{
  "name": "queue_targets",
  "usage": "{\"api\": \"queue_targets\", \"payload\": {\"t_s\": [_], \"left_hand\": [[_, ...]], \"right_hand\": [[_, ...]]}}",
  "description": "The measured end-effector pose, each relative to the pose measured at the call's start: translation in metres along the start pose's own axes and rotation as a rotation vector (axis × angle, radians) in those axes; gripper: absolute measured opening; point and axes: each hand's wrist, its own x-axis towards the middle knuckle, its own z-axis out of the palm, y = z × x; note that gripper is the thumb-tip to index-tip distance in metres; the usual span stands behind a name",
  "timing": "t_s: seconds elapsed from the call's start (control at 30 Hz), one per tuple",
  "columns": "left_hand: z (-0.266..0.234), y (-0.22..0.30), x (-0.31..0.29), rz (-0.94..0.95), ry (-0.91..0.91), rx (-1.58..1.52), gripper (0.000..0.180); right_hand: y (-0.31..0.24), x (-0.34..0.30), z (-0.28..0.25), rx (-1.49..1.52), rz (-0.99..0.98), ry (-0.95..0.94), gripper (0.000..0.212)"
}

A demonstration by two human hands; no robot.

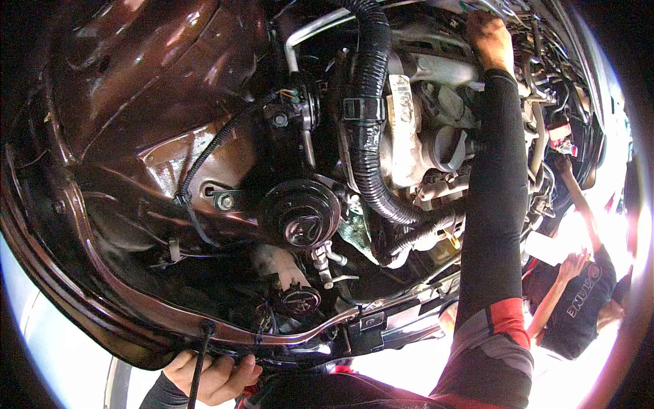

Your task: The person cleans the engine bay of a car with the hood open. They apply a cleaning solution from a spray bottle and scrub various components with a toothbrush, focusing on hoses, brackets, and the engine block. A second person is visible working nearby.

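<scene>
My right arm stretches across the engine bay. Its hand (489,41) is closed at the far side, among hoses and wiring; what its fingers grip is hidden. A metal pipe (446,69) and the engine lie just nearer than that hand. Low on the left, my left hand (212,376) has its fingers curled at the car's front edge. A thin black rod (199,365) crosses in front of this hand, and I cannot make out whether the fingers hold it or the edge.
A thick black corrugated hose (371,146) runs down beside the engine. A round black part (300,213) and a dark cap (300,300) sit left of it. At right, a person in a black shirt (572,310) holds a white sheet (548,249) and reaches into the bay.
</scene>
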Motion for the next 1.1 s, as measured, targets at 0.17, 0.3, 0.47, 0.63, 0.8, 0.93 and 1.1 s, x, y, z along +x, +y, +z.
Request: {"api": "queue_targets", "payload": {"t_s": [0.17,0.3,0.47,0.63,0.8,0.93,1.1], "left_hand": [[-0.002,0.003,-0.002,-0.027,-0.04,0.006,0.031],[-0.004,0.005,-0.001,-0.055,-0.065,0.014,0.032],[-0.009,0.004,0.003,-0.043,-0.178,-0.009,0.031],[-0.005,0.007,0.003,-0.073,-0.072,0.022,0.029],[0.001,0.005,0.002,-0.051,0.022,0.021,0.026],[0.002,0.004,0.007,-0.061,-0.017,0.024,0.025],[-0.013,0.003,0.016,-0.056,-0.204,-0.054,0.024]], "right_hand": [[0.001,-0.003,0.005,-0.203,-0.057,-0.126,0.026],[-0.012,-0.004,-0.01,0.224,0.335,-0.214,0.04],[-0.04,0.0,-0.041,0.186,0.302,-0.232,0.044],[-0.046,-0.011,-0.047,0.272,0.333,-0.258,0.043],[-0.037,0.012,-0.01,0.068,-0.186,-0.351,0.037],[-0.032,0.028,0.031,-0.133,-0.546,-0.287,0.035],[-0.009,0.024,0.046,0.415,-0.056,-0.256,0.04]]}}
